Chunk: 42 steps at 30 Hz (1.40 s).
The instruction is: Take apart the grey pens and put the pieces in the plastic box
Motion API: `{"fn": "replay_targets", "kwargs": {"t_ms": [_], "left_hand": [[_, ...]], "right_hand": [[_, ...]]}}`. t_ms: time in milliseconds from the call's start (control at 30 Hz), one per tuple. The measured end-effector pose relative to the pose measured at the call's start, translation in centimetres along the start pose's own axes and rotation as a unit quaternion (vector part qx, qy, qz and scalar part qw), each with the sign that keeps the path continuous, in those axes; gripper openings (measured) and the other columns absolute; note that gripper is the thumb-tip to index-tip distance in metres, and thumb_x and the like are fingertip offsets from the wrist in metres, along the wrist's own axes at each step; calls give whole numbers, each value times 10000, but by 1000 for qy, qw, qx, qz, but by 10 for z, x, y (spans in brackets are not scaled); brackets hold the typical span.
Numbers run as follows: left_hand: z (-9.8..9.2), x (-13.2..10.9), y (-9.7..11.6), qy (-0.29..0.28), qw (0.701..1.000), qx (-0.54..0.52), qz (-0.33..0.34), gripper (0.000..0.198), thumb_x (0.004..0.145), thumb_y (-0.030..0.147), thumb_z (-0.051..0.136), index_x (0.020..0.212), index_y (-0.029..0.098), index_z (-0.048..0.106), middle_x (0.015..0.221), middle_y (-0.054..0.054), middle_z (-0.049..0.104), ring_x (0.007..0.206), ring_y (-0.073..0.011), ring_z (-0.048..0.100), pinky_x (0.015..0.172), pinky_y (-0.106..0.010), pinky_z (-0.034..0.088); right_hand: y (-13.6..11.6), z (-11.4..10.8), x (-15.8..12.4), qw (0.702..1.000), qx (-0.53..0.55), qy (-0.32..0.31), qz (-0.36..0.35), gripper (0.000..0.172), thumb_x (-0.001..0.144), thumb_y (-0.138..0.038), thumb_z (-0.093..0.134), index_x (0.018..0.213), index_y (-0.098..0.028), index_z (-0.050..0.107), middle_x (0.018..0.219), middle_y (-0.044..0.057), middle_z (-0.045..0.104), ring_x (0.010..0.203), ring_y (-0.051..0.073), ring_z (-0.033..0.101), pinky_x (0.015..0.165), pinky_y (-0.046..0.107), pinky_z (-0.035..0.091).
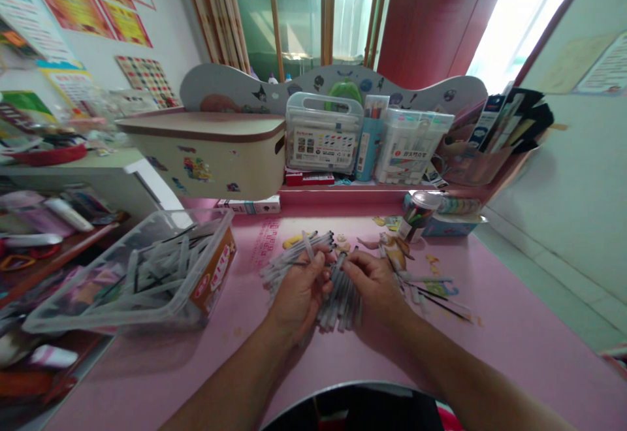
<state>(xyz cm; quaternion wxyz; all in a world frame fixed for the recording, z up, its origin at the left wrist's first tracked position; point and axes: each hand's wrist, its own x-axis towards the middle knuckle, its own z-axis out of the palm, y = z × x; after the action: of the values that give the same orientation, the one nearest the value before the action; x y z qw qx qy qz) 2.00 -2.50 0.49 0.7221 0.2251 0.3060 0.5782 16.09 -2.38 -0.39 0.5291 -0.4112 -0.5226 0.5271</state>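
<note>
On the pink desk (514, 326), just in front of the person, both hands meet over a bundle of pens (337, 300). The bundle lies on the desktop between the two wrists, and its long axis runs from the person's body away toward the back of the desk, leaning a little to the right at the far end. The dark caps point away from the person, while the pale grey barrels point back toward them. The left hand (298, 290) is curled shut on the bundle's left side, with its thumb and fingers pinched over the upper ends of the pens. The right hand (377, 287) lies on the right side with bent fingers closed on the pens' far ends, so the fingertips of the two hands almost touch. Just left of the hands, a second fan of pens (289, 260) lies flat on the desk. Its axis slants from near left to far right, with the dark tips at the far right end close to the left hand's fingers. A few loose pens (438, 300) lie to the right of the right hand, roughly crosswise. A clear plastic bin (206, 287) holding more grey pens sits tilted at the desk's left edge, well apart from the hands. Behind it stands a cream storage box (210, 157), and further right along the back shelf are two clear marker cases (323, 134).
</note>
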Motion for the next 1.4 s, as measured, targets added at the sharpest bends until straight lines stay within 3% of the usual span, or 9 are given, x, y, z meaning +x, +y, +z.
{"fn": "replay_targets", "kwargs": {"t_ms": [100,333,500,633,767,1000,1167,1300,1400], "left_hand": [[1,-1,1,19,1000,-23,-6,254,899,262,561,684,129,579,776,-51,615,651,-113,586,569,-215,525],[3,-4,6,-2,986,-81,-147,172,894,135,491,895,83,656,1064,-177,686,1010,-253,674,912,-388,540],[13,-10,-5,-8,975,-99,-199,195,885,104,471,933,74,658,919,-139,714,882,-218,706,859,-359,561],[16,-11,-8,19,970,-137,-202,210,885,106,449,862,107,658,781,-95,708,780,-192,710,804,-333,578],[17,-9,-8,35,972,-155,-173,243,870,72,443,955,113,667,791,-75,710,719,-155,701,738,-282,585],[16,-9,-6,72,968,-166,-172,194,899,72,439,897,113,628,764,-67,674,671,-126,679,636,-216,564],[23,-23,24,59,985,-59,-152,264,953,293,460,747,151,542,590,9,500,405,-55,453,326,-116,281],[30,-45,71,-17,997,76,-10,255,870,369,606,731,160,563,605,23,479,387,-28,337,332,-117,250],[22,-57,118,-34,967,222,119,320,763,465,709,721,170,593,543,33,467,376,-48,316,328,-149,255]], "right_hand": [[0,-3,-3,994,-65,-68,-49,113,758,-208,571,856,-194,626,675,-15,510,634,141,484,596,265,401],[-3,-4,-2,954,-197,67,-218,225,763,-48,409,864,-225,505,778,-10,511,727,149,506,692,275,434],[-4,1,-11,902,-268,32,-337,262,879,-45,380,1013,-231,508,951,38,574,909,171,575,814,319,478],[1,2,-12,889,-317,-19,-331,294,917,-89,385,1129,-241,520,1068,81,634,1041,203,597,921,386,483],[7,3,-8,857,-387,-60,-336,378,930,-109,389,1262,-258,489,1156,79,674,1100,210,617,1110,514,312],[4,-4,-8,852,-387,-51,-348,390,912,-129,441,1278,-254,487,1259,82,634,1215,223,555,1130,525,268],[1,-16,-2,871,-360,48,-329,297,917,-166,459,1196,-230,537,1173,95,626,1138,240,558,1001,452,421],[4,-20,2,876,-352,63,-324,236,928,-170,453,1130,-222,562,1107,88,625,1081,230,566,947,420,448],[4,-20,3,878,-353,59,-317,208,932,-171,451,1086,-224,580,1088,82,627,1067,229,567,942,415,444]]}}
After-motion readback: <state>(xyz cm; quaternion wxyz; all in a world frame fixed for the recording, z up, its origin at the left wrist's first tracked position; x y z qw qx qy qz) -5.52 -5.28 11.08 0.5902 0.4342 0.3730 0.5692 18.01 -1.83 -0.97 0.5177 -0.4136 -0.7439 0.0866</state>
